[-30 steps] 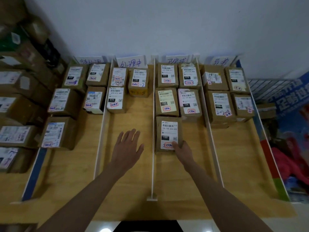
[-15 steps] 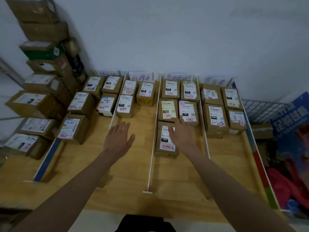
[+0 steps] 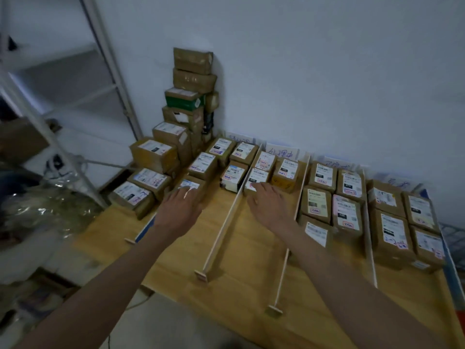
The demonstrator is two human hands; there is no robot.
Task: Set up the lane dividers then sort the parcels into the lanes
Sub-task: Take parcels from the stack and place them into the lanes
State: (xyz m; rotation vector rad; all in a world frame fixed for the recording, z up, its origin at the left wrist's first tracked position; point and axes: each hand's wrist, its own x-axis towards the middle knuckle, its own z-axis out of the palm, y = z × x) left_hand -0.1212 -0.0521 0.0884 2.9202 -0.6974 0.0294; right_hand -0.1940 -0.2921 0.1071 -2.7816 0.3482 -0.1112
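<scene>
We judge the step in hand as fetching the next parcel from the unsorted pile (image 3: 161,172) at the table's left end. The white dividers (image 3: 227,217) stand in place and four lanes run back to the wall, each with parcels at its far end.

To do it well: we should take one box at a time from the near, low edge of the pile, not from the tall stack (image 3: 192,79) against the wall, which looks likely to topple if nudged. We should read the label first, then carry the box over the divider rather than drag it across, since the thin strips would shift easily. Set it snug behind the boxes already in the lane, label up.

Left hand (image 3: 180,210): fingers spread and flat, palm down, holding nothing. Its fingertips (image 3: 187,192) reach the nearest box (image 3: 190,186) of the left lane; the blur keeps us from saying whether they touch its label or hover just above.

Right hand (image 3: 268,206): also loose and empty, fingers extended over the second lane. Its fingertips lie at the near edge of a white-labelled box (image 3: 258,177) just beside the divider; contact we cannot tell.

The table (image 3: 251,285) in front of both hands is bare wood. The two right lanes hold more parcels (image 3: 347,210), well apart from either hand.
</scene>
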